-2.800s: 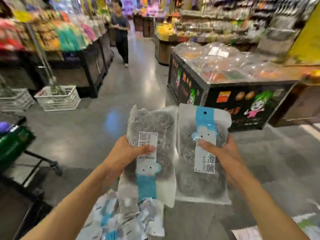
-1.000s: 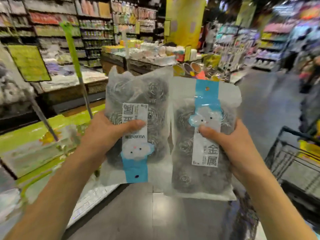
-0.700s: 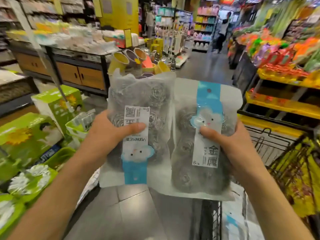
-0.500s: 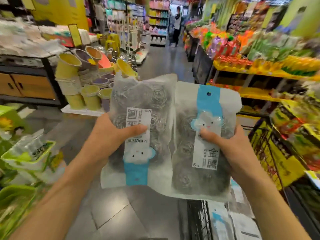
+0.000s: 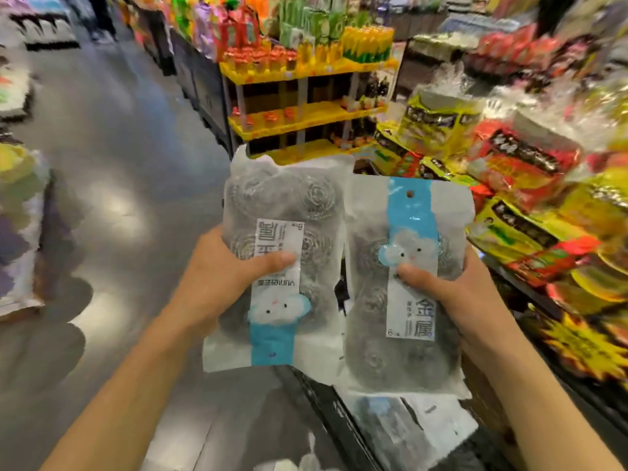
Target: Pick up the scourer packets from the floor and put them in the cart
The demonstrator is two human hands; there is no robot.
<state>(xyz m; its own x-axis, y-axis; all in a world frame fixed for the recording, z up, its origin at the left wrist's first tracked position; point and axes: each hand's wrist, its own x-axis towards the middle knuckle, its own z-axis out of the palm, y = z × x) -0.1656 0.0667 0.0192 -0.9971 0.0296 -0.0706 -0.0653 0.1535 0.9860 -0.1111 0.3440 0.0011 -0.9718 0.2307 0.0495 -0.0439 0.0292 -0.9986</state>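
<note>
My left hand (image 5: 217, 277) grips a clear scourer packet (image 5: 282, 212) of steel wool balls, held upside down with its blue strip at the bottom. Beside it, my right hand (image 5: 455, 300) grips a second scourer packet (image 5: 404, 355), upright, blue strip and hang hole on top. Each thumb presses on the front label. Both packets hang at chest height above the near left corner of the black wire cart (image 5: 326, 406). Inside the cart, under the right packet, lie more white and blue packets (image 5: 421, 433).
A yellow shelf rack (image 5: 306, 117) of bright goods stands ahead. Piled snack bags (image 5: 530, 198) fill a display along the right. Grey floor (image 5: 129, 185) stretches away on the left, past a blurred stack of goods (image 5: 20, 229) at the left edge.
The view has swung right, from the floor pile and aisle round to the cart and snack shelves. Both hands keep the same grip on the two packets, now over the cart.
</note>
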